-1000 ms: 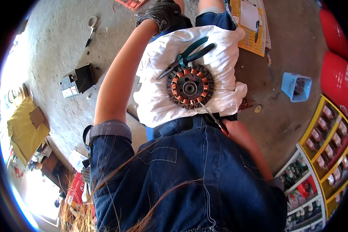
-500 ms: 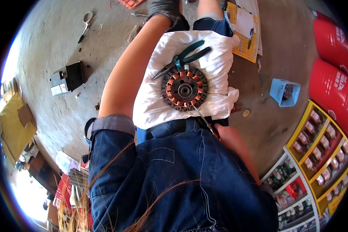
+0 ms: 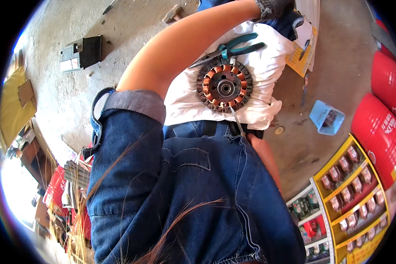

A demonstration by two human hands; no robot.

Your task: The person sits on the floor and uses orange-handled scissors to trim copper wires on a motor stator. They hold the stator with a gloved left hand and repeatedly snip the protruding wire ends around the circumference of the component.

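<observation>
A stator with copper coils and a ring bearing in its centre (image 3: pixel 225 88) lies on the white cloth (image 3: pixel 262 83) across my lap. Against its near coils rests the tip of a slim metal-shafted screwdriver (image 3: pixel 236 121). Its handle end is at my right hand (image 3: pixel 256 141), closed round it and mostly covered by my jacket. My left hand (image 3: pixel 275 9), in a dark grey glove, reaches past the far side of the cloth; its fingers are cut off by the upper edge. Green-handled pliers (image 3: pixel 233 47) lie beyond the stator, their jaws partly behind my left forearm.
A black-and-white battery (image 3: pixel 81 53) and a hammer (image 3: pixel 174 14) are on the concrete floor to the left. Rightward are a blue plastic container (image 3: pixel 326 116), red drums (image 3: pixel 377 132) and a yellow rack of small packages (image 3: pixel 354 193). Papers with a pen (image 3: pixel 304 49) lie far right.
My left arm has swung right and farther out, now crossing the pliers' jaws. The view has shifted, so the stator sits slightly higher and rightward. The screwdriver tip stays at the coils.
</observation>
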